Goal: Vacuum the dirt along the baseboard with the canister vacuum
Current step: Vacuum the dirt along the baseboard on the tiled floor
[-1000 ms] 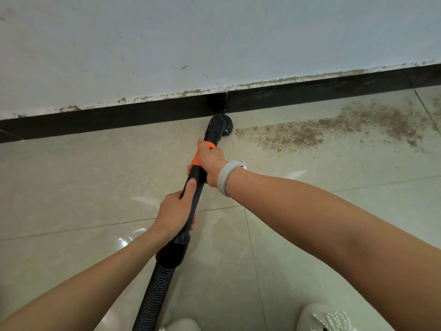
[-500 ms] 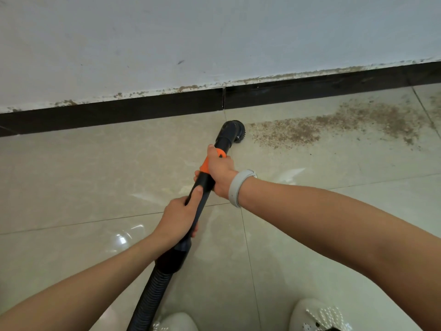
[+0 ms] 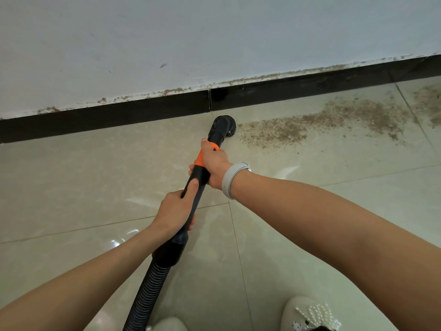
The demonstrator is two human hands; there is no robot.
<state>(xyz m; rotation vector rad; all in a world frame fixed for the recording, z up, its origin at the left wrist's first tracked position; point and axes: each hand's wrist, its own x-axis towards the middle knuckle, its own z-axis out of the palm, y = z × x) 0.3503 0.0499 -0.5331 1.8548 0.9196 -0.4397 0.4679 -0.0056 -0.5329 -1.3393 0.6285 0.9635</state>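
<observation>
The glossy beige tiled floor (image 3: 95, 182) to the left of the round black brush nozzle (image 3: 225, 126) looks free of grit right up to the dark brown baseboard (image 3: 119, 115), so I'd judge that stretch done, while a long band of brown crumbly dirt (image 3: 322, 125) lies to the right of the nozzle, running along the floor near the baseboard towards the far right edge, where another patch shows. More brown specks sit on the top lip of the baseboard against the pale grey painted wall (image 3: 191, 32), and those look untouched. By my reckoning, well under half the visible mess is gone. The nozzle sits on the floor just beside the baseboard joint, its bristled edge at the near end of the dirt band. The right hand (image 3: 214, 163) is curled round the black wand with the orange collar (image 3: 202, 168), high up near the nozzle, a pale grey wristband (image 3: 230, 180) on that wrist and the forearm reaching in from the lower right. The left hand (image 3: 176, 209) grips the wand lower down, thumb laid along it, just above the black ribbed hose (image 3: 145, 297) that trails back between two white shoes (image 3: 307, 314).
</observation>
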